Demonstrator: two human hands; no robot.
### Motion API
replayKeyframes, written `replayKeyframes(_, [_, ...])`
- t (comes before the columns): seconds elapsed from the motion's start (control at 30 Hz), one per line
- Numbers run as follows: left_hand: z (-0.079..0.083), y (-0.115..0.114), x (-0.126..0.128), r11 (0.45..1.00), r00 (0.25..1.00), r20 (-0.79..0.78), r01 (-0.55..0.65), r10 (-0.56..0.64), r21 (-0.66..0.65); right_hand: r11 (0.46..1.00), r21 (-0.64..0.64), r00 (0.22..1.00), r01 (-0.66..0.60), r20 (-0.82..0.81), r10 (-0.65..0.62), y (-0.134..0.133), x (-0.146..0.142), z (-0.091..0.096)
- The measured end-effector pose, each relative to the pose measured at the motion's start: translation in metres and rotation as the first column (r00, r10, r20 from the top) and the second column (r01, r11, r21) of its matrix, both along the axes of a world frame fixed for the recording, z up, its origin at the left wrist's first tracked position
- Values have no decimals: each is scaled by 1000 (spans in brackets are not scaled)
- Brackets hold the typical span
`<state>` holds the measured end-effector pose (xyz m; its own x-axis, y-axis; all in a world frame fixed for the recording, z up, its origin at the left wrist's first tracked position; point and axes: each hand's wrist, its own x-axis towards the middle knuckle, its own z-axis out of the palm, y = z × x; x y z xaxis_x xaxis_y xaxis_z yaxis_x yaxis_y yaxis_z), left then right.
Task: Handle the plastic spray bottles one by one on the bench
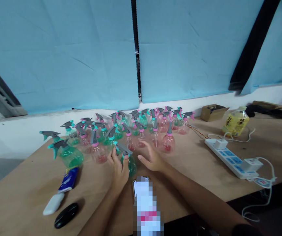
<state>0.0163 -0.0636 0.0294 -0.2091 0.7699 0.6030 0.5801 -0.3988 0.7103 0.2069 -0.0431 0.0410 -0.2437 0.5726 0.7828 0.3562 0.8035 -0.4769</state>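
Observation:
My left hand (118, 168) is at the near side of a green spray bottle (132, 166) with a grey and teal trigger head. Its thumb lies across the bottle's neck and its fingers curl at the left, by the trigger head. To the right of that bottle, my right hand (153, 159) is open, thumb and fingers apart, with nothing in it. Just beyond its fingers stand pink spray bottles, one of them a pink bottle (168, 144) with its trigger head upright. Several more pink and green spray bottles (98, 153) crowd the table behind.
A phone (135, 188) lies below my hands, partly covered by a blurred patch. On the left are a blue packet (68, 179), a white case (53, 204) and a black oval object (66, 215). A power strip (229, 159), yellow-labelled bottle (235, 123) and cardboard box (213, 113) are right.

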Motion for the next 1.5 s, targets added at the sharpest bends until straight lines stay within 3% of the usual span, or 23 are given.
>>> replayKeyframes(0.17, [-5,-1,4,995,992,-83,93,-94,-17,943,-181,956,-279,-143,255,14,-34,14])
replayKeyframes(0.3, [-10,4,1,987,983,-90,159,-161,-35,840,-320,887,-438,-303,347,41,-53,16])
replayKeyframes(0.53, [-11,9,-7,973,976,7,218,-218,-73,733,-418,822,-537,-454,343,66,-51,12])
replayKeyframes(0.77, [-21,21,-13,973,919,364,204,-153,-105,652,-462,793,-601,-445,415,60,-43,19])
replayKeyframes(0.9, [-26,28,-18,909,880,434,328,-195,-256,618,-475,774,-627,-468,426,57,-43,18])
replayKeyframes(1.03, [-27,28,-16,847,871,412,417,-269,-328,624,-438,751,-647,-504,426,58,-45,16])
replayKeyframes(1.27, [-31,29,-15,835,860,426,437,-280,-334,680,-460,810,-571,-450,375,59,-42,13])
replayKeyframes(1.5, [-27,27,-13,833,849,444,450,-287,-322,652,-446,770,-614,-519,370,51,-44,18])
